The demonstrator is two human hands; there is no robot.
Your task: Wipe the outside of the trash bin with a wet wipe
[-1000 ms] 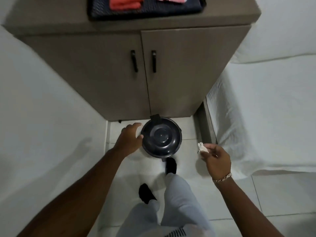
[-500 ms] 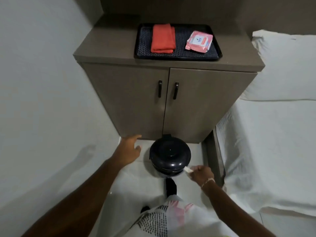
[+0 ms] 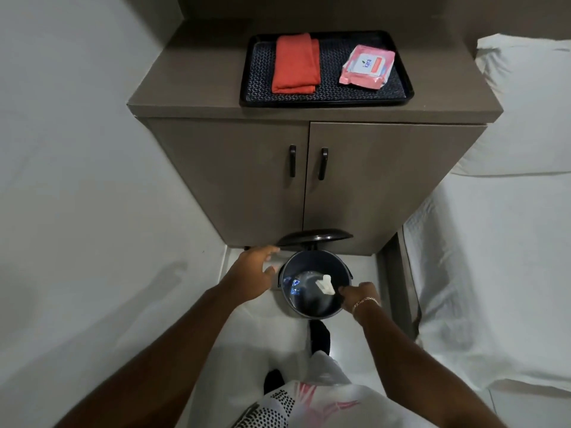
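A small dark round trash bin (image 3: 311,254) stands on the white floor in front of a cabinet. Its lid (image 3: 315,235) is tipped up at the back, so I see down into it, where a clear bag with blue print lies at the bottom. My right hand (image 3: 360,294) is at the bin's right rim, fingertips pinched on a crumpled white wet wipe (image 3: 324,284) that hangs over the opening. My left hand (image 3: 253,274) hovers just left of the bin, fingers spread and holding nothing. My black-socked foot (image 3: 319,335) is at the bin's front base.
The brown two-door cabinet (image 3: 386,186) rises right behind the bin. On top, a black tray (image 3: 327,101) carries a folded red cloth (image 3: 296,64) and a pink wipes pack (image 3: 367,67). A white-sheeted bed (image 3: 494,257) flanks the right, a grey wall (image 3: 77,180) the left.
The bin's lid has swung up and the bin stands open. My right hand has carried the wipe from the bin's right side to over the opening. The left hand stays beside the bin.
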